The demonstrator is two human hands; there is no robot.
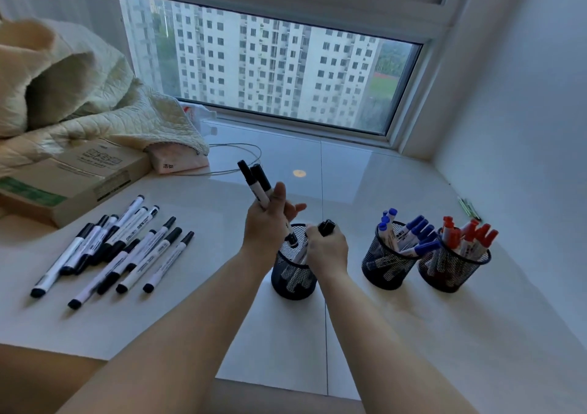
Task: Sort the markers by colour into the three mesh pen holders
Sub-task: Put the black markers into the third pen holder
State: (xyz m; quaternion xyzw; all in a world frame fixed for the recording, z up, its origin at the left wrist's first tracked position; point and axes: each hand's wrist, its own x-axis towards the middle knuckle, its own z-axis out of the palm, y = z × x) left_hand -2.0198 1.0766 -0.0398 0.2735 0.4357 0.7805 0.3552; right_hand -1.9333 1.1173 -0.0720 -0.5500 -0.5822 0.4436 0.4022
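Three black mesh pen holders stand in a row on the white sill. The left holder has black markers in it, the middle holder is filled with blue markers, and the right holder with red markers. My left hand grips two black markers above the left holder, caps pointing up. My right hand holds one black marker upright, its lower end inside the left holder. Several loose black markers lie on the sill to the left.
A cardboard box and a crumpled quilt sit at the far left. A thin wire loop lies behind the hands. The window runs along the back and a white wall closes the right side.
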